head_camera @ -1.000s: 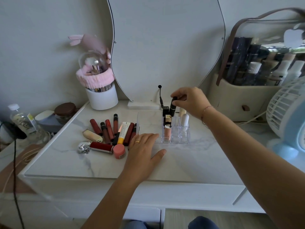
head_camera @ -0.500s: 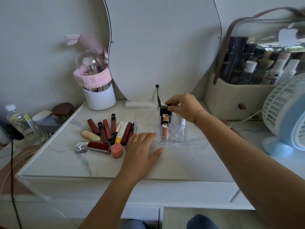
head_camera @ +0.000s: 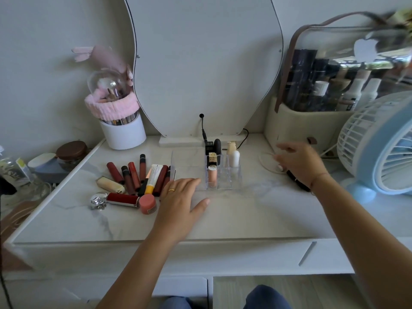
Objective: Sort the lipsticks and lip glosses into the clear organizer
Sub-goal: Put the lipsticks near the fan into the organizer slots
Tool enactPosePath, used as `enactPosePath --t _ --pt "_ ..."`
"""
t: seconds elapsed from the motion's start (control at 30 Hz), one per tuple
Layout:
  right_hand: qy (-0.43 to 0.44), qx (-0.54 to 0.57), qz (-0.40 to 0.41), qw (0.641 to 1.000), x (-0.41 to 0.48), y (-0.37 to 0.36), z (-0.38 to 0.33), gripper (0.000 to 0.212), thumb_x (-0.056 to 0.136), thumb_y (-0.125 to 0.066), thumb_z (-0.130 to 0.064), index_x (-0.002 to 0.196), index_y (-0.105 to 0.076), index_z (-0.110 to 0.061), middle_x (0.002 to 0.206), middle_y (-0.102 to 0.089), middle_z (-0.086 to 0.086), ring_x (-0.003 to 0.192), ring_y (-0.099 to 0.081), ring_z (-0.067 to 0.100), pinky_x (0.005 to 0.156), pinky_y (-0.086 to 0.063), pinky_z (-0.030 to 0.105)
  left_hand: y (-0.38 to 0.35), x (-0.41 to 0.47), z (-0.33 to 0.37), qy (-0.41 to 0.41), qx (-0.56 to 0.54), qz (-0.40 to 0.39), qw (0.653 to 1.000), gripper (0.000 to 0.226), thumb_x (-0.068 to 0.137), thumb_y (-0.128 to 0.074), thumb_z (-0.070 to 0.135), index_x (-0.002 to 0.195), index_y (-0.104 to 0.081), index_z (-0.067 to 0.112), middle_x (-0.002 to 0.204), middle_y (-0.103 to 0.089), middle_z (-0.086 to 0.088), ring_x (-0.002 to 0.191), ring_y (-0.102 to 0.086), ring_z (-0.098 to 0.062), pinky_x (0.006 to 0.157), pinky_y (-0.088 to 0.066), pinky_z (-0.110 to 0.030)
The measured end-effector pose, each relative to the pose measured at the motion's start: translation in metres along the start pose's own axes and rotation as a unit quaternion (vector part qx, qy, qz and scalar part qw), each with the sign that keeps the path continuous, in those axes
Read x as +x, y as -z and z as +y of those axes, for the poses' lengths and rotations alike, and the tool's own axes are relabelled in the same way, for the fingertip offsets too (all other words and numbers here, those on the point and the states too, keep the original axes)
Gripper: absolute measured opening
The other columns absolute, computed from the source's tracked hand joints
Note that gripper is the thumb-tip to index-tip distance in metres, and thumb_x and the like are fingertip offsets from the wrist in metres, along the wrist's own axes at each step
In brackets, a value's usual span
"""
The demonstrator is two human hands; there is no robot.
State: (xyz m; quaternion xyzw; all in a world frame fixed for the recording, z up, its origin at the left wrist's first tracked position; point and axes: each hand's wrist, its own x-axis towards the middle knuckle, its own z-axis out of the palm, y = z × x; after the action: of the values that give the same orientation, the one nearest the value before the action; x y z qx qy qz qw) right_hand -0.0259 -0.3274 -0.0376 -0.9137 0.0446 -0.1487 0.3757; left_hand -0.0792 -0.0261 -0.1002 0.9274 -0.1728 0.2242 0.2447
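The clear organizer point(head_camera: 231, 179) stands mid-table and holds several items upright: a black rounded lipstick point(head_camera: 217, 148), a black-and-gold one point(head_camera: 212, 159), a peach gloss point(head_camera: 212, 176) and white tubes point(head_camera: 234, 157). A pile of red lipsticks and glosses point(head_camera: 136, 175) lies to its left, with a yellow-capped tube point(head_camera: 152, 178) and a pink pot point(head_camera: 147, 204). My left hand point(head_camera: 178, 204) rests flat on the table, fingers spread, beside the pile. My right hand point(head_camera: 298, 163) hovers open and blurred to the right of the organizer, above a dark tube point(head_camera: 297, 181) lying on the table.
A white brush holder with a pink band point(head_camera: 121, 128) stands back left. A wavy mirror point(head_camera: 200, 63) leans on the wall. A clear cosmetics case point(head_camera: 334, 85) and a blue fan point(head_camera: 379, 141) fill the right side. Jars and a bottle point(head_camera: 13, 172) sit off the left edge.
My right hand let go of the black lipstick, now standing in the organizer, and swung right to hover over the dark tube. My left hand stayed put.
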Motion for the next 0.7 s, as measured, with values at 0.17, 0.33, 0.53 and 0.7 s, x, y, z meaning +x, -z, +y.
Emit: enactPosePath --t 0.17,0.33,0.53,0.7 --pt "-0.059 -0.062 -0.023 0.996 0.005 0.002 0.024 0.053 0.076 -0.070 -0.041 0.121 -0.059 -0.017 0.103 -0.067 0.001 0.102 -0.060 0.022 0.093 -0.047 0.040 0.000 0.000 0.001 0.004 0.000 -0.002 1.000 0.050 0.087 -0.054 0.044 0.132 -0.045 0.023 0.132 -0.050 0.004 0.124 -0.030 -0.014 0.106 -0.011 -0.024" --pt "-0.073 -0.113 -0.001 0.991 0.011 -0.004 0.031 0.035 0.076 -0.068 -0.043 0.092 -0.065 -0.011 0.095 -0.069 0.007 0.092 -0.060 0.028 0.087 -0.049 0.042 0.000 0.001 0.001 0.007 0.004 -0.006 1.000 0.049 0.086 -0.055 0.043 0.130 -0.047 0.022 0.129 -0.052 0.004 0.123 -0.037 -0.017 0.109 -0.017 -0.031" --pt "-0.063 -0.062 -0.008 0.996 0.013 -0.006 0.031 0.029 0.070 -0.076 -0.035 0.088 -0.061 -0.017 0.086 -0.069 -0.003 0.094 -0.061 0.023 0.091 -0.047 0.042 -0.001 0.001 0.000 0.006 0.006 -0.002 1.000 0.048 0.086 -0.055 0.044 0.129 -0.048 0.023 0.128 -0.053 0.004 0.122 -0.037 -0.017 0.107 -0.015 -0.028" --pt "-0.007 -0.030 -0.003 1.000 0.012 -0.011 0.026 0.058 0.068 -0.078 -0.025 0.121 -0.055 -0.018 0.100 -0.061 -0.005 0.094 -0.058 0.017 0.086 -0.045 0.031 -0.001 0.000 0.000 0.005 0.005 -0.002 1.000 0.049 0.086 -0.055 0.044 0.130 -0.047 0.023 0.129 -0.053 0.004 0.122 -0.036 -0.016 0.107 -0.016 -0.028"
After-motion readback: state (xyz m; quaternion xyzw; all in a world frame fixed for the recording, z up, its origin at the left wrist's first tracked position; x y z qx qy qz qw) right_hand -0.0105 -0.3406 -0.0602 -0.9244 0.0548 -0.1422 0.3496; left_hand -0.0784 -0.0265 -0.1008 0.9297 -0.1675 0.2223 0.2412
